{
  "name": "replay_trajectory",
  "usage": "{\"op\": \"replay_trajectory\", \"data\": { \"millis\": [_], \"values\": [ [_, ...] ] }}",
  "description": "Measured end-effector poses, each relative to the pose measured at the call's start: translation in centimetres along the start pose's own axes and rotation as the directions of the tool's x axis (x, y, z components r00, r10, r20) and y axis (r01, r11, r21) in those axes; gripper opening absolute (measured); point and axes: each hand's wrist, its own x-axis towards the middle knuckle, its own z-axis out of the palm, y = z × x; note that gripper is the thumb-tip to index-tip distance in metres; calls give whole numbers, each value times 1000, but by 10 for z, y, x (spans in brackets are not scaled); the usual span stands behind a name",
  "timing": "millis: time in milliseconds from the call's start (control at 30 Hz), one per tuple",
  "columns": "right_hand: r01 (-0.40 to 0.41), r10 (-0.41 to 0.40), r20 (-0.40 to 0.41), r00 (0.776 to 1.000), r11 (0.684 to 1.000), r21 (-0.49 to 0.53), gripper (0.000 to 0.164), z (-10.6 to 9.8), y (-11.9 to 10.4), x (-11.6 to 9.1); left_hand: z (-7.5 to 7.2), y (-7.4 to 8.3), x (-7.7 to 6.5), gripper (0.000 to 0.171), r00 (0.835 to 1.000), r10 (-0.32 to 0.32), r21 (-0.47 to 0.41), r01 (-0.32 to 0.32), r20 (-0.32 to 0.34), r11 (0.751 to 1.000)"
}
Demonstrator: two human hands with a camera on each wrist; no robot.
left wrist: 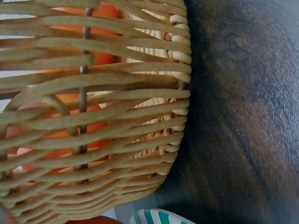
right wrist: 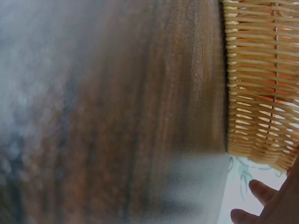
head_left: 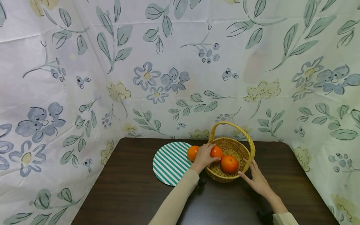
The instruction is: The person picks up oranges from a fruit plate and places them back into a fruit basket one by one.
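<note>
A yellow wicker basket [head_left: 222, 179] with a tall arched handle [head_left: 234, 125] stands on the table. My left hand [head_left: 203, 158] reaches over its left rim, thumb and fingers around a round red-orange fruit [head_left: 217, 152]. Inside the basket, another orange fruit [head_left: 229, 164] lies close to the thumb. A third orange fruit [head_left: 192, 153] sits left of that hand, at the edge of a round green-and-white striped mat [head_left: 170, 162]. My right hand [head_left: 257, 181] rests against the basket's right side, fingers spread. In the left wrist view, the woven wall [left wrist: 140, 116] hides the left hand.
The dark wooden table [head_left: 123, 187] carries the basket and the mat. Floral fabric [head_left: 174, 78] hangs behind the table and along both sides, near its edges.
</note>
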Motion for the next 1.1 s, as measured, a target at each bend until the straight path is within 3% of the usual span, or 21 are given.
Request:
{"op": "replay_trajectory", "data": {
  "millis": [300,1100],
  "values": [
    [3,-3,3,1000,1000,8,69,2,-1,1,4,1,0,67,999,-34,59,33,16,998],
    [-12,12,7,1000,1000,2,69,1,-1,-1,2,1,-3,68,1000,-4,80,2,29,997]
  ]
}}
